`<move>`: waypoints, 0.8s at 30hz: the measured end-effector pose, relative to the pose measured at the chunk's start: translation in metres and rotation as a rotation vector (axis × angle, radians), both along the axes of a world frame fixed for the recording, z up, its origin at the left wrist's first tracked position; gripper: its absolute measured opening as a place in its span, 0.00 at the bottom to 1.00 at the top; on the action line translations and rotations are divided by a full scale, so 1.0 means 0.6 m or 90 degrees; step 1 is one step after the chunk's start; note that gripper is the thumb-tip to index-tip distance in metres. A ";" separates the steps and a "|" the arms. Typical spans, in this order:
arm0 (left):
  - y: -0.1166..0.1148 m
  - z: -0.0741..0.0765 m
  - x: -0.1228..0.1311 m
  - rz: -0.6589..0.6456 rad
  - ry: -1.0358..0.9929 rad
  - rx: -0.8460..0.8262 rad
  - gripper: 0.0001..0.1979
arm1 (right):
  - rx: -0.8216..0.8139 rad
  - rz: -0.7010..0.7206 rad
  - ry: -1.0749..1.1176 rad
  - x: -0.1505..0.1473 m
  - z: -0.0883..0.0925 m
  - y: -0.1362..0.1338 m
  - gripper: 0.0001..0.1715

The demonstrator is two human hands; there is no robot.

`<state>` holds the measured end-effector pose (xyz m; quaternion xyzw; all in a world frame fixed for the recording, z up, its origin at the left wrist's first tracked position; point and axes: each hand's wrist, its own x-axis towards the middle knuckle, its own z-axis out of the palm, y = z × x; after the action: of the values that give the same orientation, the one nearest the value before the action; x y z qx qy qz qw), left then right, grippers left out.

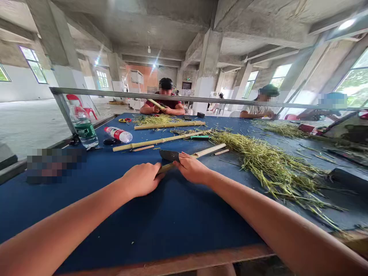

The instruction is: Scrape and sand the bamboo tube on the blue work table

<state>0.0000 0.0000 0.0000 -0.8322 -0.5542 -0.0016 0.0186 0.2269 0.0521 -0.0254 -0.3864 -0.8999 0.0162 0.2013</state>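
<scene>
My left hand (143,178) is closed around the near end of a bamboo pole (211,150), which slants away to the right over the blue tabletop (135,226). My right hand (191,167) is wrapped over a dark, broad-bladed knife (169,155); its handle is hidden in the fingers. The blade points left and lies across the pole, just beyond my left hand. Whether the edge has entered the bamboo I cannot tell. Past the blade, a longer bamboo pole (155,142) and a short reddish-brown stick (143,148) lie on the table.
A heap of green-yellow shavings (267,157) spreads to the right. A green-handled tool (200,137), another bamboo pole (169,125) and yellow scissors (124,120) lie farther back. Two water bottles (84,128) are at left. A metal bar (184,97) spans the table; people work beyond it.
</scene>
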 end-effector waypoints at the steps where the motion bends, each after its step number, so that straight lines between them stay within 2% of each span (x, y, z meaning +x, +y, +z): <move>1: 0.000 -0.001 0.001 -0.002 0.000 -0.002 0.20 | 0.003 0.012 -0.001 -0.005 -0.002 -0.004 0.21; 7: -0.002 0.000 0.002 -0.027 0.001 0.006 0.19 | -0.004 0.057 0.009 -0.022 -0.006 -0.017 0.19; 12: -0.005 0.004 0.003 -0.001 0.008 0.009 0.19 | -0.010 -0.018 0.017 -0.006 -0.003 0.001 0.19; 15: -0.004 0.004 0.005 -0.004 0.015 0.014 0.18 | -0.003 -0.028 0.010 0.000 -0.002 0.004 0.17; 24: -0.004 0.003 0.003 -0.011 0.007 0.009 0.20 | 0.011 0.038 0.017 -0.014 -0.001 -0.014 0.17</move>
<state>0.0018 -0.0025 0.0018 -0.8367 -0.5470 -0.0015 0.0274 0.2183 0.0440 -0.0259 -0.3575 -0.9084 0.0191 0.2160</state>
